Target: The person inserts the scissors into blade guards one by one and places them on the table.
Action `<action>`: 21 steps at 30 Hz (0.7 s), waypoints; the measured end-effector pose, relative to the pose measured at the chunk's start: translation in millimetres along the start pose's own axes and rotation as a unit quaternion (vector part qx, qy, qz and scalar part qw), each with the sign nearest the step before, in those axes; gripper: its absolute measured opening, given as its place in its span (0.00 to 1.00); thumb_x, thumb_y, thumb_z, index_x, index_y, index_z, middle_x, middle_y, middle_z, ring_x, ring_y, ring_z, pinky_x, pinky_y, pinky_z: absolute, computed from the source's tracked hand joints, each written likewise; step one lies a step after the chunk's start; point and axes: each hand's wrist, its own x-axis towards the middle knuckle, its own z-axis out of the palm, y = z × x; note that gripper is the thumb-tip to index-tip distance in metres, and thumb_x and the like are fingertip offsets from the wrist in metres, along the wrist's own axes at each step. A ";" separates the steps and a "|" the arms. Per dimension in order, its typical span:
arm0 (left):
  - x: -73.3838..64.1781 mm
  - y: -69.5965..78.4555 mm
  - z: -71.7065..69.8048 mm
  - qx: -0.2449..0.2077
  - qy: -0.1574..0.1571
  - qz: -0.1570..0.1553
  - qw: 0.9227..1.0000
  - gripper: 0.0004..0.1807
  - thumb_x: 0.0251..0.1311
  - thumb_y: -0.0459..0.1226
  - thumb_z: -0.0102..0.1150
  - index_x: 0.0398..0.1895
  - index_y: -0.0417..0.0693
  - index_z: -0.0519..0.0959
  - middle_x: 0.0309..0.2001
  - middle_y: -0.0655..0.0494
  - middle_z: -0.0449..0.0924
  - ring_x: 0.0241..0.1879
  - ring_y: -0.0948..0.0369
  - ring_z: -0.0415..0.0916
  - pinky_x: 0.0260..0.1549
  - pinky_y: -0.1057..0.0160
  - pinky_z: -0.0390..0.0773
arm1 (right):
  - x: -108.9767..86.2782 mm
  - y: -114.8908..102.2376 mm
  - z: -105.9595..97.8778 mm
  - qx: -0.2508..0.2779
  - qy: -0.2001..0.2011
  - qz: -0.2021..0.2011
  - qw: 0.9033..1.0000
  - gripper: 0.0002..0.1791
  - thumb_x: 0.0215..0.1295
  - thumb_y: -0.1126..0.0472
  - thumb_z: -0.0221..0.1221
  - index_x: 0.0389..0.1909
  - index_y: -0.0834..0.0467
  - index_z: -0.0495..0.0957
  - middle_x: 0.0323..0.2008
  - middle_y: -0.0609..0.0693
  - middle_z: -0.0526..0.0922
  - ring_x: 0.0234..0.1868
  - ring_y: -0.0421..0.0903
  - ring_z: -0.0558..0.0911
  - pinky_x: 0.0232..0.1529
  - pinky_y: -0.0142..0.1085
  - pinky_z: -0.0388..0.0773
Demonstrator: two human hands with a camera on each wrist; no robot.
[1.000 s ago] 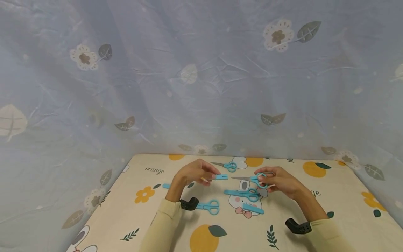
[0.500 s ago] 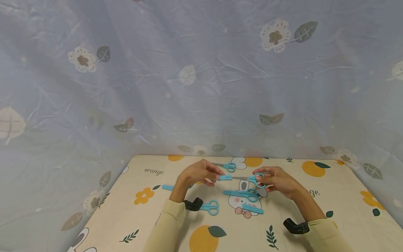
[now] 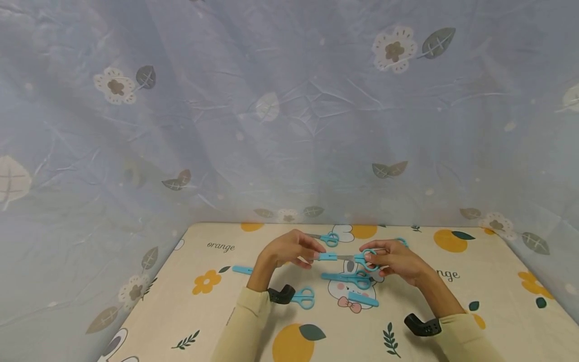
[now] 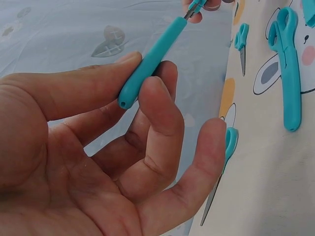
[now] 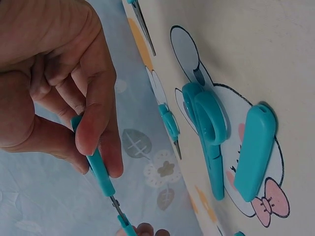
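In the head view my left hand (image 3: 287, 248) pinches a turquoise scissor cover (image 3: 327, 256) between thumb and fingers. My right hand (image 3: 398, 259) grips a pair of scissors (image 3: 360, 259) by the turquoise handles, blades pointing left. The blade tips sit inside the cover's mouth, while a length of bare metal shows between cover and handles. Both are held above the table. Up close in the left wrist view, the cover (image 4: 152, 64) is a long smooth sleeve with a small hole at its end. My right fingers hide part of the scissor handles (image 5: 101, 174) in the right wrist view.
Below the hands lie covered scissors (image 3: 348, 279) and a loose cover (image 3: 363, 299). Bare-bladed scissors (image 3: 330, 239) are at the back, with another handle (image 3: 402, 242) behind my right hand. More scissors (image 3: 304, 298) and a cover (image 3: 242, 269) lie left, partly hidden by my left arm.
The two hands have come closer together. The cover has moved right and the scissors slightly left, so the blades, first apart from the cover, now run into it.
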 end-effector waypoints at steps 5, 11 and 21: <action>0.8 0.3 1.6 0.004 -0.002 -0.001 1.000 0.12 0.72 0.32 0.65 0.54 0.39 0.89 0.42 0.53 0.86 0.38 0.57 0.83 0.48 0.50 0.91 | 0.6 0.3 2.2 0.007 -0.003 -0.001 1.000 0.32 0.78 0.55 0.64 0.71 0.73 0.69 0.39 0.48 0.90 0.41 0.42 0.87 0.35 0.35 0.85; 2.9 -1.1 5.3 0.000 -0.002 -0.001 1.000 0.11 0.71 0.32 0.66 0.53 0.38 0.89 0.41 0.53 0.87 0.36 0.57 0.82 0.46 0.51 0.91 | 0.3 1.5 5.7 0.018 -0.013 -0.011 1.000 0.31 0.79 0.56 0.64 0.70 0.73 0.70 0.37 0.46 0.90 0.40 0.41 0.86 0.34 0.34 0.85; 1.6 0.3 10.1 -0.003 -0.001 0.000 1.000 0.13 0.71 0.30 0.66 0.54 0.32 0.87 0.40 0.53 0.87 0.36 0.56 0.82 0.46 0.51 0.91 | 0.2 -0.2 8.2 0.013 -0.013 -0.013 1.000 0.27 0.79 0.55 0.63 0.68 0.69 0.74 0.37 0.46 0.90 0.40 0.41 0.86 0.34 0.33 0.84</action>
